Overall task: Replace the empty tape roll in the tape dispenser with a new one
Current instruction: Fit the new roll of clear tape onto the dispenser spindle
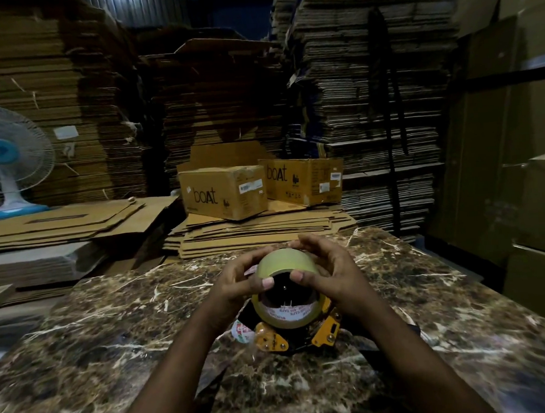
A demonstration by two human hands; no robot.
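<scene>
1. Head view: both hands hold the new tape roll [286,263] up over the worktop [119,327]. Left hand [240,280] and right hand [328,273] each wrap a side; fingers [268,282] curled and pinching the roll, thumbs on its near rim.
2. Tape dispenser [296,332], yellow and black, lies on the worktop just below the fingers and near the wrists. It looks to me already loaded with a roll with a printed core, though I can't be sure that roll is seated.
3. Looks like they're hunting for the tape's free end. My advice: turn the roll slowly, thumbnail along the edge, peel a short tab, keep the sticky side off the skin.
4. Containers: two "boAt" cartons [224,191] well beyond the fingers, on flattened cardboard. Left one closed; the right one's top isn't visible. Contents unseen.
</scene>
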